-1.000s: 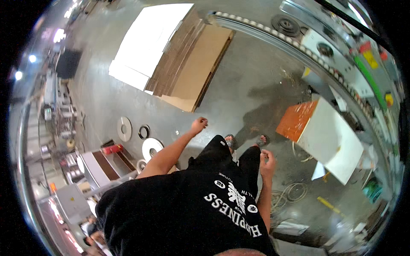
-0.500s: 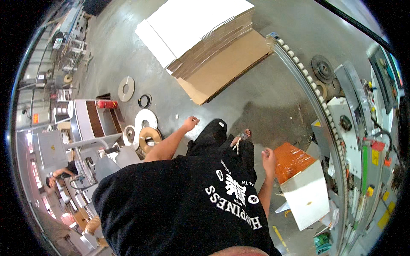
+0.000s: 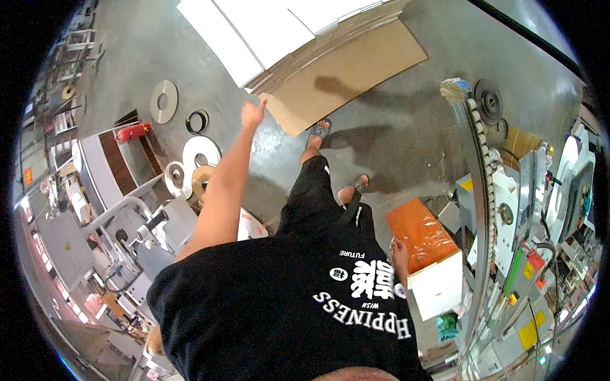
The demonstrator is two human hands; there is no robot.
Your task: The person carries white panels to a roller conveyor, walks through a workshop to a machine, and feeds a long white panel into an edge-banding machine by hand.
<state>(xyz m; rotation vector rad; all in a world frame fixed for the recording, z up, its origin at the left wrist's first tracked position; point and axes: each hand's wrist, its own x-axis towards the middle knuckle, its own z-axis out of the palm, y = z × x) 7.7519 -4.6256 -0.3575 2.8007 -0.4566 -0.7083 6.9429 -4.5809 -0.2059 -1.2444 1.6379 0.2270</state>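
My left hand (image 3: 253,113) is stretched out ahead, by the near-left corner of a stack of white-topped cardboard sheets (image 3: 273,32). Its fingers are partly extended with nothing visible in them; whether they touch the cardboard I cannot tell. Under the stack a wider brown cardboard sheet (image 3: 356,73) juts out toward me. Low at my right side hangs my right hand (image 3: 399,255), its fingers loosely bent and apparently empty. It is nearest to a box with an orange-brown top (image 3: 422,232) and a white side (image 3: 436,286); contact between them is unclear.
Flat rolls of edge strip, one of them white (image 3: 189,152), lie on the floor at left, near a red fire extinguisher (image 3: 133,132) and a grey machine (image 3: 121,228). A roller rail (image 3: 481,159) runs along the right, beside machinery. A black cable (image 3: 527,37) crosses the upper right.
I have stepped toward the cardboard stack. My left arm has swung forward to its corner, while my right hand has dropped back beside the orange-topped box.
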